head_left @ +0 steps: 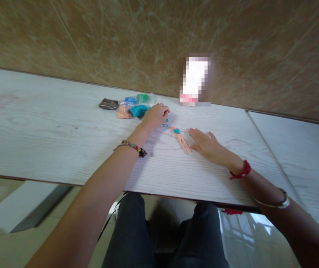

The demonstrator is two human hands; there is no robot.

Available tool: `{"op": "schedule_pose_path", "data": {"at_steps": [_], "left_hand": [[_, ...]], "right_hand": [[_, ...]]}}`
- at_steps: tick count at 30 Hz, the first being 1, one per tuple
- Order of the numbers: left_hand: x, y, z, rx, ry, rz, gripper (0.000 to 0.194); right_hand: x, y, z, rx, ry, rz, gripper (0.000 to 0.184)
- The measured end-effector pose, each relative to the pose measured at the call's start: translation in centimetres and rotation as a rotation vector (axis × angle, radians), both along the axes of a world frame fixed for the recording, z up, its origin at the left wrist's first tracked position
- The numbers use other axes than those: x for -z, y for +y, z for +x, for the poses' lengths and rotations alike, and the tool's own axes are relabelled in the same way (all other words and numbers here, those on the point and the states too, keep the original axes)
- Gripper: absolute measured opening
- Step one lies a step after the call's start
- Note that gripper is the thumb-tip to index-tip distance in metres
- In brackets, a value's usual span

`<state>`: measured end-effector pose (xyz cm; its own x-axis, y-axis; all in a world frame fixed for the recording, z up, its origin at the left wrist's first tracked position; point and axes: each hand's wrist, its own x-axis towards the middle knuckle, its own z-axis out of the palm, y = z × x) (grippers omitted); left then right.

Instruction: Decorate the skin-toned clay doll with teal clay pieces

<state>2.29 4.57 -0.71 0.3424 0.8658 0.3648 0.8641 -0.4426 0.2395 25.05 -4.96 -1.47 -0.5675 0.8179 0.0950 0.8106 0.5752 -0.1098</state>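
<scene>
A small flesh-coloured clay figure with a teal top lies on the white wood-grain table between my hands. My left hand is above and left of it, fingers curled together; what they hold, if anything, is hidden. Just below those fingers are a small teal clay bit and a thin teal loop. To the right of the figure, my right hand lies low over the table, fingers stretched out. A speck of teal clay shows at its fingertips.
Beside my left hand are packets of clay: teal, peach, blue, green and dark brown. A phone-like bright screen, blurred out, leans against the brown marbled wall.
</scene>
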Motion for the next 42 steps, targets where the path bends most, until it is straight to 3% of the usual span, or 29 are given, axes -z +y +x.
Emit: {"op": "schedule_pose_path", "data": {"at_steps": [3,8,13,17,24,29,36,42], "left_hand": [[0.1,0.1,0.0,0.015,-0.004,0.007,0.027],[0.1,0.1,0.0,0.009,-0.005,0.009,0.028],[0.1,0.0,0.0,0.029,0.015,-0.002,0.027],[0.0,0.1,0.0,0.013,0.011,-0.008,0.027],[0.2,0.3,-0.2,0.004,-0.034,0.008,0.026],[0.1,0.3,-0.2,0.006,-0.032,-0.002,0.027],[-0.1,0.2,-0.2,-0.001,-0.027,-0.022,0.028],[-0.1,0.2,-0.1,-0.009,-0.005,-0.03,0.029]], "right_hand": [[-0.8,-0.9,-0.3,0.044,-0.116,-0.071,0.055],[-2.0,-1.4,0.0,0.002,-0.21,-0.174,0.056],[-1.1,-0.4,-0.1,0.086,-0.122,-0.095,0.054],[-0.6,0.8,0.8,0.041,-0.088,-0.053,0.047],[-1.1,2.3,0.4,-0.02,0.197,0.074,0.022],[-1.5,2.4,0.1,-0.036,0.172,0.063,0.028],[-1.3,2.9,0.7,0.035,0.24,0.051,0.021],[-1.7,2.5,0.8,-0.014,0.209,0.023,0.025]]}}
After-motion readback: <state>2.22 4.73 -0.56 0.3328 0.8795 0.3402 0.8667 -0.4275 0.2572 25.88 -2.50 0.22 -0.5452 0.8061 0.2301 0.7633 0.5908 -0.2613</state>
